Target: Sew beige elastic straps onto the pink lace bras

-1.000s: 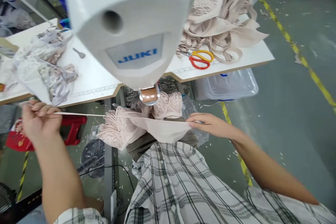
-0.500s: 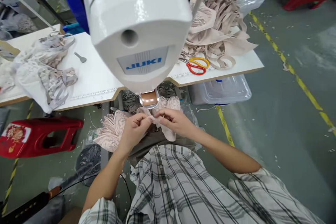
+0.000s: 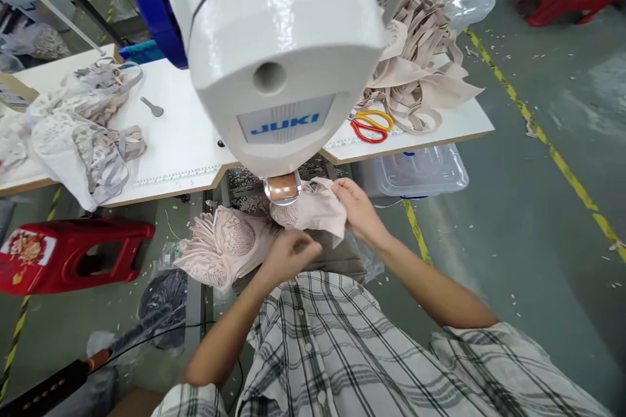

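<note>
My right hand (image 3: 359, 210) pinches the edge of a pale pink garment (image 3: 320, 212), just right of the metal-framed brown part (image 3: 283, 189) below the white JUKI machine head (image 3: 286, 58). Part of that garment is hidden behind the brown part. My left hand (image 3: 289, 255) is below the garment, over my lap, with thumb and fingers curved apart and nothing visible between them. Left of it hangs a stack of pink lace cups (image 3: 220, 247).
The white table (image 3: 171, 137) carries a grey garment pile (image 3: 88, 130), a small grey tool (image 3: 152, 107), red and yellow scissors (image 3: 372, 126) and beige fabric strips (image 3: 420, 65). A red stool (image 3: 73, 254) stands left; a lidded clear box (image 3: 420, 172) is under the table's right end.
My hands have moved apart, the right one rightward with the garment's edge, the left one down and rightward, off the fabric. The garment is more spread out, and the view has shifted slightly.
</note>
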`<state>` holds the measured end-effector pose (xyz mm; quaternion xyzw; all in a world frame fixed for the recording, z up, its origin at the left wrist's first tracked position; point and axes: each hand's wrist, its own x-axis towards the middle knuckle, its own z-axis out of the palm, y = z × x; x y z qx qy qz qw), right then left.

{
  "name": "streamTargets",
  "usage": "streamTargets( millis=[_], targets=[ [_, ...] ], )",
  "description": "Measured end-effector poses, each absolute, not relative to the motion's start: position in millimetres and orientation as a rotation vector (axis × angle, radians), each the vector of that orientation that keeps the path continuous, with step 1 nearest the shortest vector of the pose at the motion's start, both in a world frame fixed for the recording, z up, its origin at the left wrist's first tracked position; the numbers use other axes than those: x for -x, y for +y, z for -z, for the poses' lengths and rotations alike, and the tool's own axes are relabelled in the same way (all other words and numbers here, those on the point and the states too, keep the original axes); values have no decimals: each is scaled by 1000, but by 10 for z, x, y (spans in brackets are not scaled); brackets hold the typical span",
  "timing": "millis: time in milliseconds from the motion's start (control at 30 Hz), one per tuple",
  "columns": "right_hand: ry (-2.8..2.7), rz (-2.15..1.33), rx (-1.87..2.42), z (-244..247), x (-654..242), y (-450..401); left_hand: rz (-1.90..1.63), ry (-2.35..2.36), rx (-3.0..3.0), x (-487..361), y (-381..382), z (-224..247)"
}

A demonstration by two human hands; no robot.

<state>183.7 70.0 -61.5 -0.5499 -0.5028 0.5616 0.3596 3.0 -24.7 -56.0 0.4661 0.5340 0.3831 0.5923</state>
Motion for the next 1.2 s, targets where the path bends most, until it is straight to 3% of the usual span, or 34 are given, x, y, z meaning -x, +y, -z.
streamTargets(
  millis=[100,233,467,567,667,767,867,1067,1200],
  targets=[
    [-1210,-1341,1409,703,-1676,492,-817,971,-904,-235,-326,756],
    [-1407,-1195,1340,744,-1471,213,-1159,1048,-574,-433,-249,899],
    [-1649,-1136,1226,838,-1532,143,-1393,1305,-397,-508,-168,684],
    [-1827,-956,1180,718,-1772,258,-1266,1403,-617,-351,-154,523],
    [-2035,-819,1013,552,-1980,414,-921,1375,-1007,-164,-153,341],
    [-2388,-1058,770,417,-2056,533,-709,1330,-1258,-66,-138,172],
    [-2528,-1216,789,361,-2057,568,-615,1318,-1295,-31,-105,78],
    [-1943,-946,1267,426,-2103,491,-761,1327,-918,89,-97,83],
    [-1923,-842,1171,402,-2033,347,-828,1345,-754,80,-126,138]
  ],
)
